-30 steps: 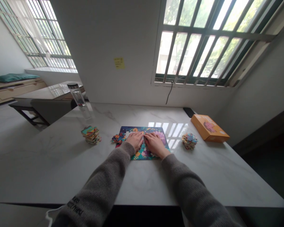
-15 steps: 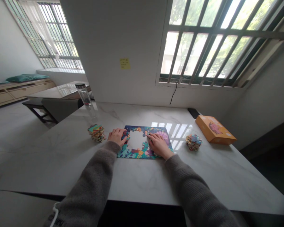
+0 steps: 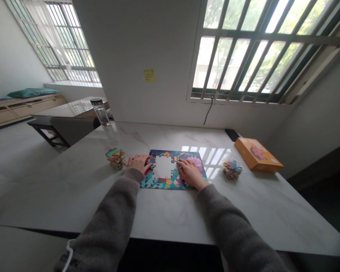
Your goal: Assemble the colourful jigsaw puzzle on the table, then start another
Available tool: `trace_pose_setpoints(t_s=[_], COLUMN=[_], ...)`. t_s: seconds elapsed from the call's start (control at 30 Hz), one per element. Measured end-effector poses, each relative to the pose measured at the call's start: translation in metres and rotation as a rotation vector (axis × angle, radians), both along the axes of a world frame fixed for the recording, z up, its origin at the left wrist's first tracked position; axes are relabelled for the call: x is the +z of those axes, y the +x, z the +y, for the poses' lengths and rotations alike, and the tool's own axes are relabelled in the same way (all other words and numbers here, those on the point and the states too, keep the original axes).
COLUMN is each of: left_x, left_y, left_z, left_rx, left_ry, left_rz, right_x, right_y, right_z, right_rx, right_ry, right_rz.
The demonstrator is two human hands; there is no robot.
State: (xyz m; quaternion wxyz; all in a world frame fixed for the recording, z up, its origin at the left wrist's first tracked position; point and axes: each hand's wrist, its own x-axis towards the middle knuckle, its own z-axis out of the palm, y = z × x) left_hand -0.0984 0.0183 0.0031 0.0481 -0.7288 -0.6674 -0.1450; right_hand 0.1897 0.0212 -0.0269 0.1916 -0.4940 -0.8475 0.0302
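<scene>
A colourful jigsaw puzzle (image 3: 168,184) lies flat on the table, joined around its border with a gap in the middle where the white tabletop shows. My left hand (image 3: 139,163) rests on the puzzle's left edge, thumb apart from the fingers, gripping nothing that I can see. My right hand (image 3: 190,172) lies across the right part of the puzzle, fingers stretched out toward the gap. A stack of puzzle pieces (image 3: 116,158) stands just left of my left hand. Another pile of pieces (image 3: 232,169) sits to the right of the puzzle.
An orange box (image 3: 257,155) lies at the table's right side, with a black phone (image 3: 232,135) behind it. At the back left stands a clear bottle (image 3: 101,113) with a dark lid. A wall with a yellow note (image 3: 150,75) borders the white marbled table (image 3: 170,211).
My left hand has shifted very slightly on the puzzle's left edge. My right hand stays in place, and the puzzle looks the same.
</scene>
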Motion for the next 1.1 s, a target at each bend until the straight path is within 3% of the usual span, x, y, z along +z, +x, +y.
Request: trace_pose_setpoints(t_s=[0.43, 0.7, 1.1], left_x=[0.004, -0.002, -0.011], left_y=[0.0, 0.007, 0.012], left_z=[0.003, -0.003, 0.0], left_rx=[0.003, -0.101, -0.204], left_ry=[0.11, 0.011, 0.009], left_rz=[-0.099, 0.01, -0.099], right_x=[-0.001, 0.001, 0.001], right_y=[0.002, 0.002, 0.002], right_z=[0.001, 0.0, 0.001], right_rx=[0.003, 0.002, 0.007], right_ry=[0.003, -0.01, -0.025], right_rz=[0.0, 0.001, 0.015])
